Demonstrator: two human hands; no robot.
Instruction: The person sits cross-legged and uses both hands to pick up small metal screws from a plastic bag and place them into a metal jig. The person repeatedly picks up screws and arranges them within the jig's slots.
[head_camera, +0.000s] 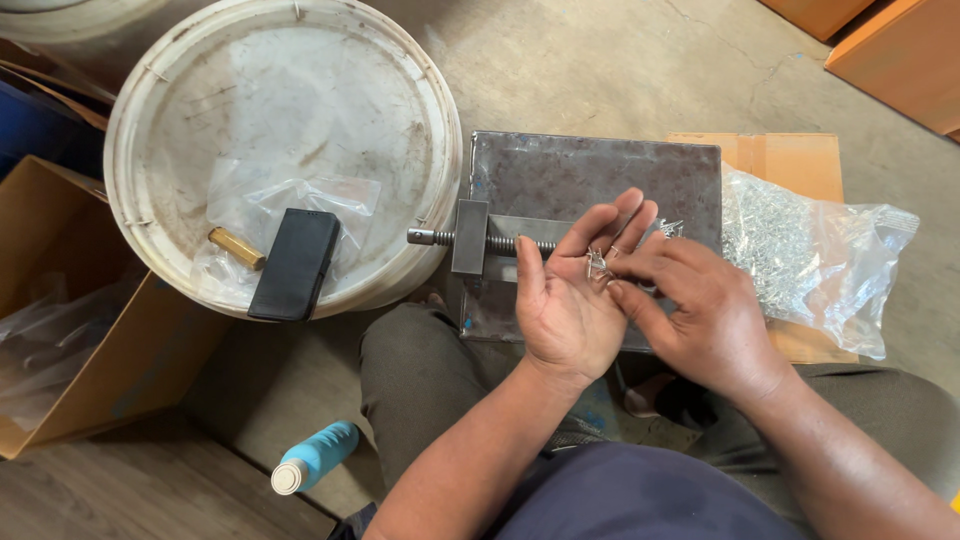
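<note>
cardboard box (60, 300) cut off left, small metal pieces (598, 264) indistinct

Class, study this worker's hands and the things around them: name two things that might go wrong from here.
1. Small metal clips lie loose on the open left hand while the right hand picks at them; some may slip off.
2. The phone overhangs the bucket lid; a knock might tip it off.
</note>
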